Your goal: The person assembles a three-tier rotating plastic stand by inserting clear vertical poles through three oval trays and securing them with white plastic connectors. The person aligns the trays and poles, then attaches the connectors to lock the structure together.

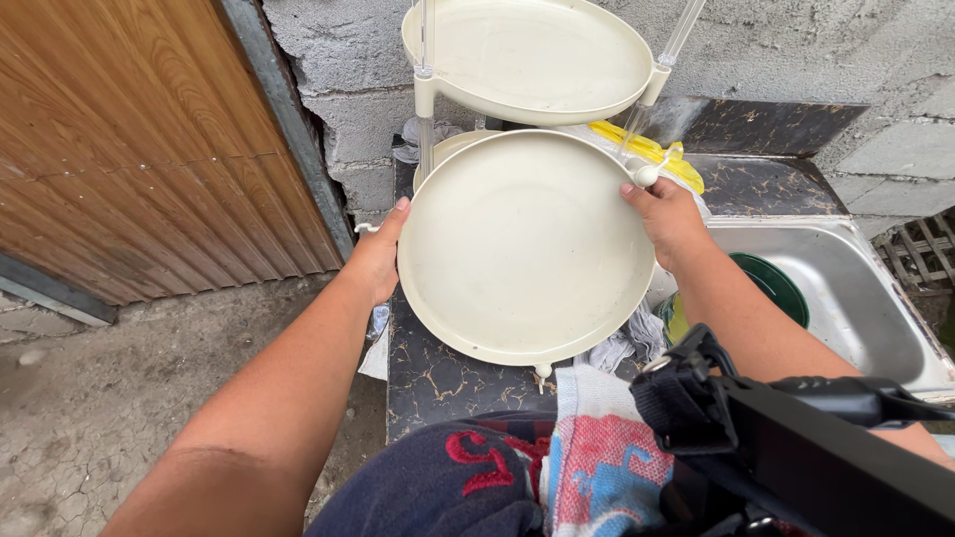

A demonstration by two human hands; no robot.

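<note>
Cream round tray (522,244) between both hands

Dark marbled counter (448,383), frame centre: rack's lower tray (453,144), grey rags (627,343), yellow cloth (652,149) upper right.

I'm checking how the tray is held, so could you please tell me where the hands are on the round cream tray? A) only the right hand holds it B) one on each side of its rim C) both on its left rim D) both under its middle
B: the left hand grips the left rim of the tray and the right hand the upper right rim.
</note>
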